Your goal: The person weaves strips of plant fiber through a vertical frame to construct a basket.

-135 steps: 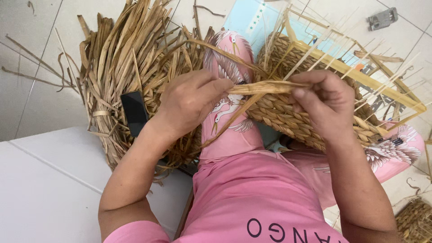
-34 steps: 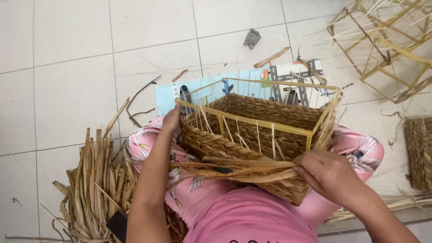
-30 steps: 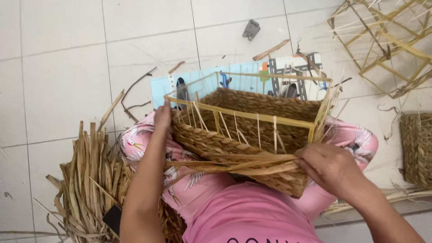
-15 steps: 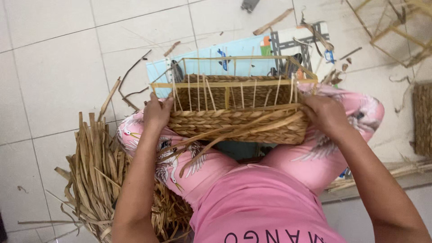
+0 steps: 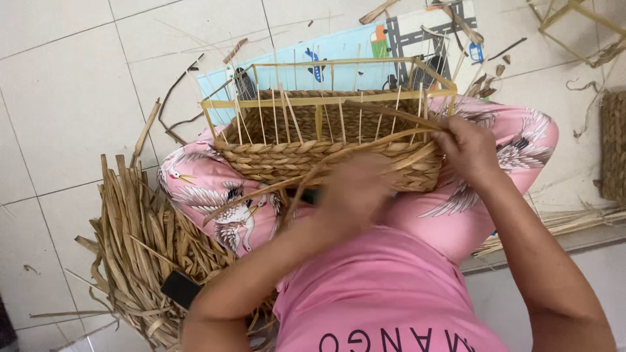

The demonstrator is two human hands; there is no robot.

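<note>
Our right hand pinches straw strands at the basket's three o'clock corner; our blurred left hand's grip is unclear. Lower rows are woven, upper frame bare.

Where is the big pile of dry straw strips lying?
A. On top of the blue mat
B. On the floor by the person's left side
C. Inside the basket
B: the pile of dry strips lies on the tiled floor beside the left arm, apart from the basket on the person's lap.
</note>
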